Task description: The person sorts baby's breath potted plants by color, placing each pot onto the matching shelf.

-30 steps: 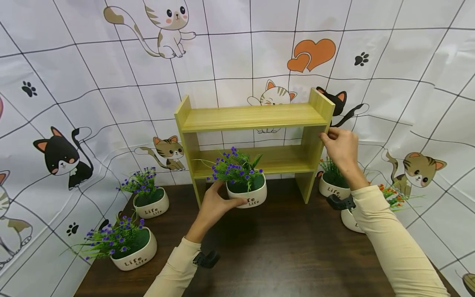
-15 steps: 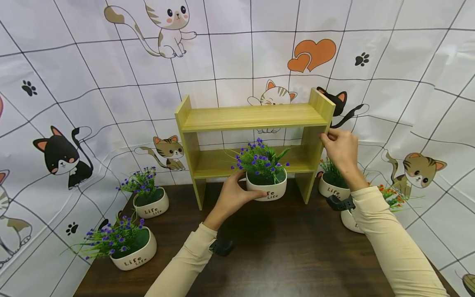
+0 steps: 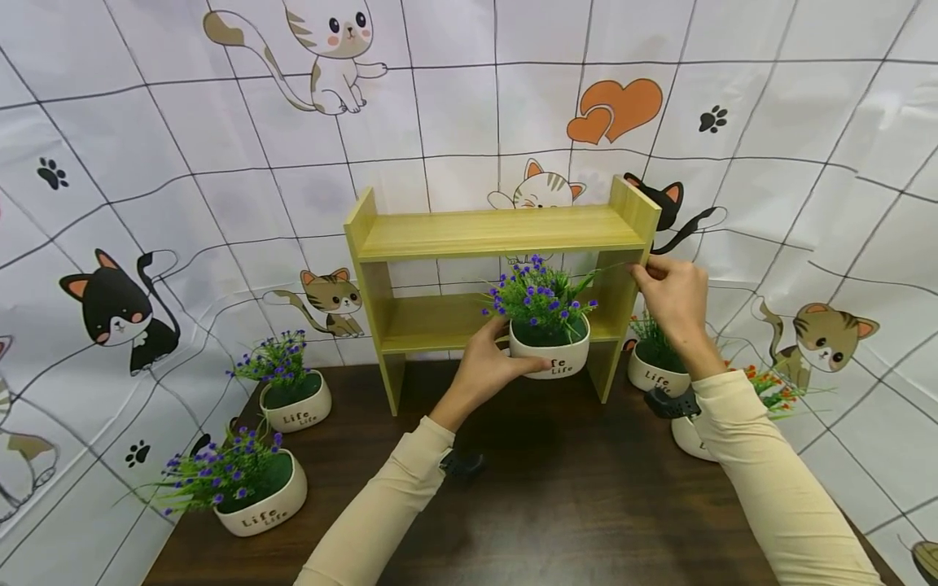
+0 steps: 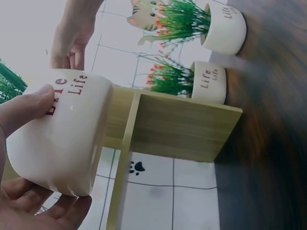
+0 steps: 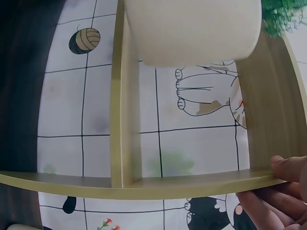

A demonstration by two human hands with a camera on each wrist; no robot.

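Note:
My left hand point(image 3: 487, 370) grips a white "Life" flower pot point(image 3: 560, 358) with purple flowers and green leaves, thumb over its front and fingers round its far left side. The pot is upright, in front of the lower board's right half on a pale wooden two-tier shelf point(image 3: 498, 232). In the left wrist view the pot point(image 4: 62, 129) appears sideways, with a gap above the tabletop. With thumb and fingers, my right hand point(image 3: 674, 301) pinches the front edge of the shelf's right side panel. The right wrist view shows that hand point(image 5: 283, 196) on the panel's edge.
Two purple-flowered pots, a rear one point(image 3: 296, 407) and a front one point(image 3: 264, 505), stand left on the dark wooden table point(image 3: 542, 521). Right of the shelf are two pots with red-orange flowers, one rear point(image 3: 655, 370) and one nearer point(image 3: 689, 439), partly behind my right arm.
My left hand has carried the purple-flowered pot rightward and slightly up, from the shelf's middle toward its right panel. My right hand keeps its hold on the panel.

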